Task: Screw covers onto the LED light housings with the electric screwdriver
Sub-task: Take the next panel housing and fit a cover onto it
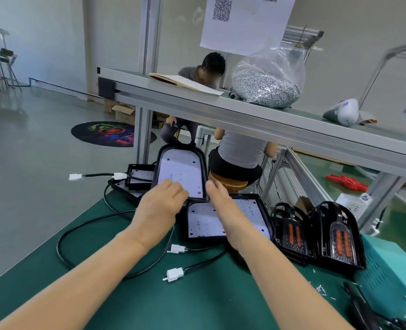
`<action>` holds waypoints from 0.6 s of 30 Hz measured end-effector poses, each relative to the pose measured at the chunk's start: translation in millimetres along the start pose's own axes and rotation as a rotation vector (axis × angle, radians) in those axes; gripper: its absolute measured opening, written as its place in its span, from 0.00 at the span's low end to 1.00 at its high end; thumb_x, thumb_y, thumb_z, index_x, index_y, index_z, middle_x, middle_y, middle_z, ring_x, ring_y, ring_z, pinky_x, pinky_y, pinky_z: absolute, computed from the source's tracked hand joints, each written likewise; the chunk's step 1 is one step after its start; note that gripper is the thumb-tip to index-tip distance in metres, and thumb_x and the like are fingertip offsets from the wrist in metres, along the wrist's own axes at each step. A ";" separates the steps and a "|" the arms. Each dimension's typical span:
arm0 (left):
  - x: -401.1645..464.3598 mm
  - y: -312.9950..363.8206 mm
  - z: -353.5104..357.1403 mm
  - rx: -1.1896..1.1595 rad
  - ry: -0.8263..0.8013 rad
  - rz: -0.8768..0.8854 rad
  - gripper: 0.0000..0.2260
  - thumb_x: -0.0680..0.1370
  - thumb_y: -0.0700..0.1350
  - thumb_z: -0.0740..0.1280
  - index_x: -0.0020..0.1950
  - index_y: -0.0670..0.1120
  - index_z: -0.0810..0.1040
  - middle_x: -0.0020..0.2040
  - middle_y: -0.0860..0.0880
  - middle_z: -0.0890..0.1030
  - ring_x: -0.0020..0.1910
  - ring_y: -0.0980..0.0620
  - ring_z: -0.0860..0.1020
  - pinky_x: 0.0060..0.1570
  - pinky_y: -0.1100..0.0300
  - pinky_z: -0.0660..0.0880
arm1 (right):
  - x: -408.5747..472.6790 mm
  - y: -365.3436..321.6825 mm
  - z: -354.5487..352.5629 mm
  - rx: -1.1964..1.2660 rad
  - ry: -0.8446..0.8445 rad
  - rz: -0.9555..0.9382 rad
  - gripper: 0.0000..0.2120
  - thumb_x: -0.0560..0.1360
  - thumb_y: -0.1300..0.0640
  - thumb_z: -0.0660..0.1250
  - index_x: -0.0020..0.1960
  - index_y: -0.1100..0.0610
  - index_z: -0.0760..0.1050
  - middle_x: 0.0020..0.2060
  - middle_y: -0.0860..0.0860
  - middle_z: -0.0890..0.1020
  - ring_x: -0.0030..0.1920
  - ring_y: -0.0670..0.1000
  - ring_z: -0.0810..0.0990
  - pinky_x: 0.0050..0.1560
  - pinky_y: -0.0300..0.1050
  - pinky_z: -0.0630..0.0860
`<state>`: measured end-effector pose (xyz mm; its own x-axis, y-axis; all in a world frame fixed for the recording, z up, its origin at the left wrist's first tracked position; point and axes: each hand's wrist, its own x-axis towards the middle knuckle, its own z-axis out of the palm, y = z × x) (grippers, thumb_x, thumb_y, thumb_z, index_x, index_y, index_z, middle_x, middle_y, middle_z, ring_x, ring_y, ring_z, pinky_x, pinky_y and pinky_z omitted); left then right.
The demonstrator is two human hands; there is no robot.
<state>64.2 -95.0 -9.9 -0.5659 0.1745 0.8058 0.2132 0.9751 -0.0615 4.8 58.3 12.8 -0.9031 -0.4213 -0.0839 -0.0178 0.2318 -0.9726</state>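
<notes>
Black arched LED housing (181, 171) (white LED board inside) tilted up at the green mat's (125, 303) far edge; left hand (160, 206) grips its bottom edge, right hand (223, 206) flat against its side.

Covers (316, 234) right of housings (228, 219)

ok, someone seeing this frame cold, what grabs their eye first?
Probably the two hands at centre: the left hand and right hand hold a tilted LED housing by its near end, its white LED board facing the camera, above another housing lying flat on the green mat. Next, the clear bag of screws on the raised shelf, upper right.
</notes>
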 end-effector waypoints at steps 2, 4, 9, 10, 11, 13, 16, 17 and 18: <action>-4.8 14.5 -4.6 -0.027 -0.003 0.059 0.13 0.61 0.27 0.60 0.36 0.40 0.79 0.34 0.45 0.77 0.32 0.45 0.75 0.31 0.53 0.73 | 5.8 -2.6 3.1 0.223 -0.014 0.024 0.24 0.79 0.40 0.61 0.73 0.43 0.64 0.69 0.41 0.72 0.70 0.47 0.70 0.72 0.54 0.66; -9.9 27.1 -6.9 -0.042 0.004 0.107 0.13 0.64 0.28 0.58 0.35 0.41 0.79 0.33 0.46 0.76 0.31 0.45 0.74 0.30 0.54 0.73 | 7.3 0.0 4.1 0.382 0.014 0.067 0.14 0.79 0.47 0.65 0.65 0.45 0.72 0.57 0.40 0.78 0.60 0.46 0.77 0.63 0.55 0.76; -19.7 44.3 -10.1 -0.115 -0.037 0.202 0.12 0.61 0.28 0.71 0.39 0.41 0.82 0.36 0.47 0.79 0.33 0.46 0.76 0.32 0.58 0.75 | -0.2 21.4 -8.4 0.420 0.139 0.110 0.09 0.79 0.61 0.66 0.59 0.58 0.77 0.48 0.55 0.85 0.43 0.55 0.84 0.35 0.45 0.81; -22.1 44.7 -9.2 -0.168 -0.038 0.197 0.12 0.62 0.30 0.74 0.42 0.40 0.82 0.39 0.46 0.81 0.35 0.46 0.77 0.34 0.58 0.76 | -2.3 26.4 -12.2 0.438 0.149 0.110 0.08 0.79 0.61 0.66 0.58 0.59 0.77 0.47 0.57 0.85 0.43 0.57 0.84 0.37 0.46 0.81; -23.9 44.6 -8.6 -0.242 -0.015 0.168 0.10 0.66 0.34 0.75 0.45 0.40 0.83 0.43 0.46 0.81 0.38 0.45 0.78 0.39 0.57 0.76 | -4.7 31.3 -16.4 0.466 0.149 0.102 0.08 0.79 0.62 0.66 0.58 0.60 0.78 0.48 0.58 0.85 0.43 0.58 0.84 0.38 0.48 0.81; -24.2 42.8 -9.1 -0.417 0.104 0.018 0.10 0.74 0.43 0.70 0.54 0.42 0.81 0.52 0.46 0.80 0.50 0.47 0.77 0.52 0.56 0.73 | -8.5 42.5 -28.1 0.520 0.132 0.072 0.10 0.79 0.63 0.65 0.59 0.61 0.77 0.51 0.60 0.85 0.48 0.59 0.84 0.43 0.51 0.81; -21.2 20.9 -5.1 -0.433 0.219 -0.302 0.15 0.75 0.41 0.64 0.62 0.45 0.75 0.60 0.48 0.76 0.60 0.50 0.70 0.62 0.60 0.64 | -15.1 57.1 -49.2 0.533 0.137 0.061 0.10 0.78 0.62 0.66 0.59 0.61 0.78 0.52 0.58 0.85 0.50 0.58 0.85 0.51 0.55 0.81; -20.2 8.9 -1.0 -0.353 0.135 -0.417 0.18 0.74 0.38 0.64 0.64 0.45 0.73 0.62 0.47 0.75 0.62 0.49 0.69 0.63 0.58 0.63 | -18.2 60.7 -55.0 0.517 0.151 0.067 0.09 0.77 0.62 0.67 0.57 0.61 0.79 0.50 0.57 0.85 0.49 0.57 0.85 0.53 0.55 0.81; -20.1 -2.6 3.9 -0.246 -0.010 -0.513 0.22 0.73 0.36 0.65 0.67 0.44 0.70 0.64 0.46 0.73 0.64 0.47 0.67 0.63 0.55 0.62 | -21.6 64.0 -59.9 0.498 0.161 0.073 0.08 0.77 0.61 0.68 0.55 0.60 0.80 0.49 0.57 0.85 0.48 0.57 0.84 0.53 0.54 0.80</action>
<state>71.9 -100.6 -28.2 -0.6529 -0.3104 0.6909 0.0875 0.8751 0.4759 -2.5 134.8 -34.7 -0.9495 -0.2705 -0.1589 0.2183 -0.2058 -0.9539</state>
